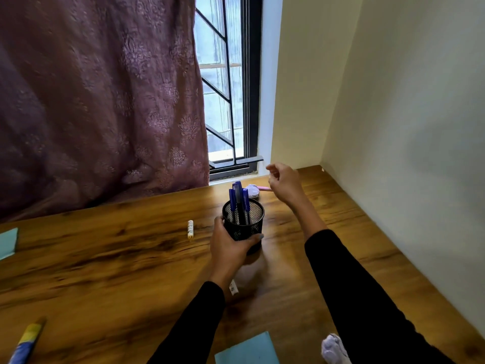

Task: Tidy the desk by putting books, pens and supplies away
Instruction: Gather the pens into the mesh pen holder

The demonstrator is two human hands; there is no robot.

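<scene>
My left hand (229,246) grips a black mesh pen holder (245,227) near the middle of the wooden desk (105,258). Three blue pens (239,198) stand upright in the holder. My right hand (284,182) hovers beyond the holder, above the desk's back edge, with fingers loosely curled and nothing in it. Just left of that hand lie a crumpled white paper ball (254,191) and a pink pen (265,189), partly hidden. A small white marker (190,229) lies left of the holder.
Light blue paper sheets lie at the left edge (8,244) and near the front edge (248,349). A yellow-and-blue tube (26,342) sits front left, a crumpled white paper (334,348) front right. A small white item (233,287) lies under my left wrist. Curtain, window and walls border the desk.
</scene>
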